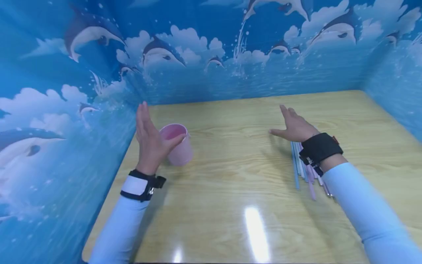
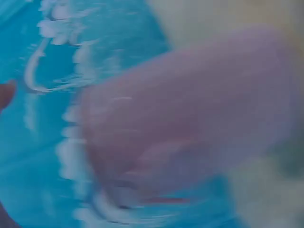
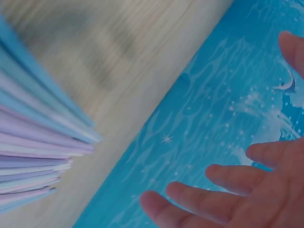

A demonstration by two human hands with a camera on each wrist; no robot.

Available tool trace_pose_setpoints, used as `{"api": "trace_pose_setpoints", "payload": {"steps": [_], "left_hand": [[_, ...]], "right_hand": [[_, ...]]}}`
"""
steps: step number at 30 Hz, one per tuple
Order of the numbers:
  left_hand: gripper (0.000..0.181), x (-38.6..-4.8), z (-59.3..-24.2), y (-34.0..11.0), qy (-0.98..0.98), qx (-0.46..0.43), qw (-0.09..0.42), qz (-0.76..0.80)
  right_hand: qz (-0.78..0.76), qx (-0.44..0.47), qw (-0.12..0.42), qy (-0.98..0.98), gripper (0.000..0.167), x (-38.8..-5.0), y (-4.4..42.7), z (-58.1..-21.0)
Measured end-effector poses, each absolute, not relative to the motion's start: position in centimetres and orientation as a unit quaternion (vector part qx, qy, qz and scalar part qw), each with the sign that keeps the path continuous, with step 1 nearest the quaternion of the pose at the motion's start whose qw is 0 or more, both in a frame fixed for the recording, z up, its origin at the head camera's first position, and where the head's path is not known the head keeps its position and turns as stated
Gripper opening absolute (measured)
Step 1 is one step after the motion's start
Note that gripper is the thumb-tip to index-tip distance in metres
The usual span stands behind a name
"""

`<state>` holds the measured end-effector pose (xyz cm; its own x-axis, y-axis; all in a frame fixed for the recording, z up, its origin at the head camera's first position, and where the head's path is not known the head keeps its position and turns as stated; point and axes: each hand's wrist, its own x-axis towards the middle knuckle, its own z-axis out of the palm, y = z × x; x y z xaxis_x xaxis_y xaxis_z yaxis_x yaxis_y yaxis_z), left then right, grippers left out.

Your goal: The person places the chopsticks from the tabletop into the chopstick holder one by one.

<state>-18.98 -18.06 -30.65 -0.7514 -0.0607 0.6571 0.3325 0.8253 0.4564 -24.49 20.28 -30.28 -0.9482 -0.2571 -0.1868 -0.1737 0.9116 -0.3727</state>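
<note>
A small pink bucket (image 1: 180, 154) stands upright on the wooden table, left of the middle. My left hand (image 1: 151, 146) is raised beside it, fingers straight and thumb spread across the front of the bucket in the head view; whether they touch cannot be told. The left wrist view shows the bucket (image 2: 190, 114) large and blurred. Over on the right, a bundle of thin pastel sticks (image 1: 311, 183) in blue, white and purple lies partly hidden under my right wrist. Held flat above the table, my right hand (image 1: 296, 126) has its fingers extended and grips nothing.
A blue curtain (image 1: 197, 80) printed with dolphins and clouds encloses the back and both sides of the table (image 1: 224, 183). Bright light reflections show on the tabletop near its front edge.
</note>
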Motion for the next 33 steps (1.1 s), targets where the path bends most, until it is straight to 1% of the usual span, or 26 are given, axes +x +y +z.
{"api": "trace_pose_setpoints", "payload": {"steps": [2,4,7,9,13,18,20,21,24,25,26,29,33], "left_hand": [[0.118,-18.4,-32.3,-19.6,-0.880,-0.040,0.320,-0.349],[0.120,-18.5,-34.0,-19.9,-0.859,-0.026,0.280,-0.427],[0.121,-18.7,-35.8,-19.7,-0.817,-0.034,0.229,-0.528],[0.121,-18.8,-36.4,-19.4,-0.792,-0.052,0.205,-0.572],[0.119,-19.3,-36.8,-19.2,-0.782,-0.062,0.183,-0.593],[0.116,-20.0,-37.1,-19.7,-0.814,-0.033,0.158,-0.558],[0.114,-20.5,-37.3,-20.0,-0.829,-0.028,0.149,-0.539],[0.113,-20.8,-37.5,-20.2,-0.835,-0.028,0.148,-0.529],[0.107,-21.4,-38.2,-20.3,-0.849,-0.044,0.141,-0.507],[0.105,-21.6,-38.4,-20.3,-0.852,-0.052,0.138,-0.502],[0.104,-21.7,-38.6,-20.1,-0.854,-0.060,0.135,-0.500],[0.101,-21.9,-38.7,-19.4,-0.855,-0.072,0.124,-0.499],[0.105,-21.9,-38.4,-19.0,-0.862,-0.066,0.117,-0.488]], "right_hand": [[-0.186,-0.112,0.121,0.969,0.098,-24.3,20.9,-30.5],[-0.194,-0.109,0.121,0.967,0.099,-24.1,21.7,-30.6],[-0.207,-0.110,0.119,0.965,0.099,-24.0,22.5,-30.8],[-0.216,-0.110,0.115,0.963,0.099,-24.1,22.8,-30.9],[-0.230,-0.104,0.115,0.961,0.099,-24.1,23.1,-31.2],[-0.208,-0.096,0.119,0.966,0.101,-24.1,23.4,-31.7],[-0.174,-0.103,0.113,0.973,0.091,-24.3,23.6,-32.0],[-0.155,-0.111,0.110,0.975,0.082,-24.5,23.7,-32.2],[-0.103,-0.152,0.113,0.976,0.048,-25.0,23.9,-33.1],[-0.091,-0.165,0.115,0.975,0.041,-25.1,23.9,-33.5],[-0.081,-0.177,0.117,0.974,0.037,-25.1,24.0,-33.8],[-0.065,-0.196,0.118,0.971,0.033,-25.1,24.1,-34.7],[-0.058,-0.202,0.097,0.973,0.027,-25.1,24.2,-35.3]]}}
